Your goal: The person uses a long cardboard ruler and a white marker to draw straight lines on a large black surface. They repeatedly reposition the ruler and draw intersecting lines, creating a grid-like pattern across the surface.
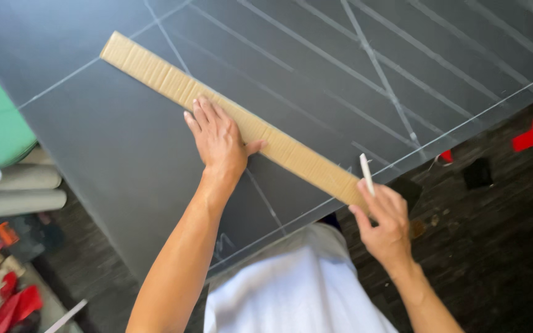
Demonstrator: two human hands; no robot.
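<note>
— What's going on at that dark sheet (124, 160)?

— A long cardboard strip (229, 117) lies slantwise across it as a straightedge, among white chalked lines. The left hand (219, 140) presses flat on its middle, fingers spread, gripping nothing.

— And the other?

— The right hand (385, 223) sits at the strip's near end, fingers curled round a white marking stick (366, 174), tip up. I'd judge a line is being ruled; next calls for holding the strip firm, stick along its edge.
</note>
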